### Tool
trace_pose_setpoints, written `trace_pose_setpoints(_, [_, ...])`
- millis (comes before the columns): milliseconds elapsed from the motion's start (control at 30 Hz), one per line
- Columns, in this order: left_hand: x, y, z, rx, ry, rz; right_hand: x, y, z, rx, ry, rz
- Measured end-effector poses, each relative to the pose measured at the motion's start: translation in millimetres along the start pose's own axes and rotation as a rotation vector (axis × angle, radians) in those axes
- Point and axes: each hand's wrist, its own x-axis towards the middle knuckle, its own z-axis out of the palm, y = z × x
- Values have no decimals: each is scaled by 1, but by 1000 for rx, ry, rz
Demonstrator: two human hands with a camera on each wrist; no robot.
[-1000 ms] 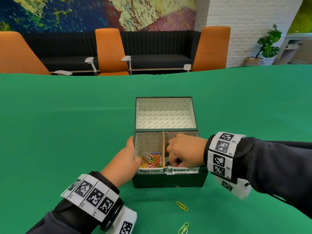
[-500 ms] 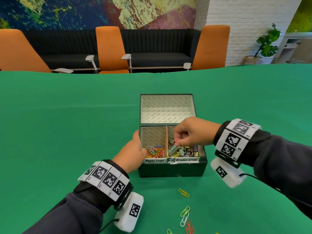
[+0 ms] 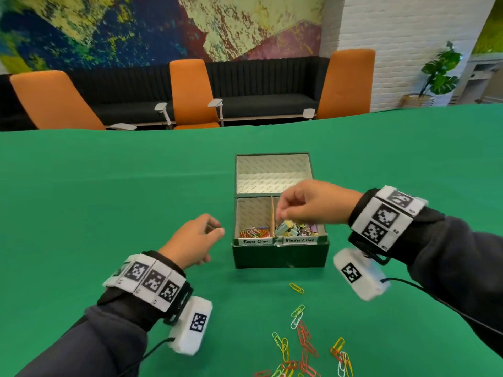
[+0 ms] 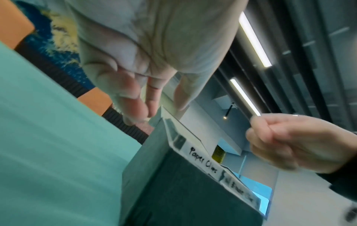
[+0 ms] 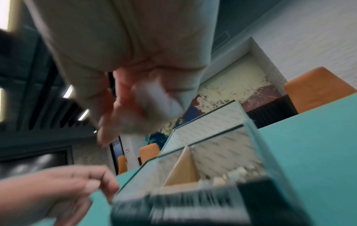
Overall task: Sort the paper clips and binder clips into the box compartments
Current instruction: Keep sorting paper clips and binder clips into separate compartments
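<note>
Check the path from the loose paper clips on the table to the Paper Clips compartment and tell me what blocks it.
Nothing visible blocks it. The loose paper clips lie on the table in front of the box, whose lid is open. The Paper Clips compartment is uncovered; the left hand is beside the box, the right hand over the other compartment.

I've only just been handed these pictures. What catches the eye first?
A dark green box sits mid-table, coloured paper clips in its left compartment, binder clips in its right. The right hand hovers above the binder clips; the left hand is beside the box. Loose paper clips lie scattered nearer the person.
</note>
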Motion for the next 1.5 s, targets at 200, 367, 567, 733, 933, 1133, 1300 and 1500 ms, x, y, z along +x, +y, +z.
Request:
trace_pose_setpoints(200, [-40,13,9,249,-143,249,-49,20,66,-533,-404,34])
trace_pose_setpoints(367, [-53,29,39,413,-314,402,-65,31,91,-557,-471,72])
trace_pose_setpoints(567, [-59,27,78,549,-486,445,-100,32,89,-101,-524,46])
trace_pose_setpoints(733, [-62,48,101,595,-554,479,-118,52,74,-157,-270,155])
trace_pose_setpoints(933, [-76,59,117,506,-646,482,-132,55,99,-204,-270,430])
trace_pose_setpoints(1133, [-93,47,102,598,-623,534,-113,25,121,-145,-201,376])
trace_pose_setpoints(1300, [-90,25,78,607,-477,458,-100,2,147,-363,-212,254])
trace_pose_setpoints(1500, [-103,10,67,603,-562,351,-97,-4,147,-421,-250,155])
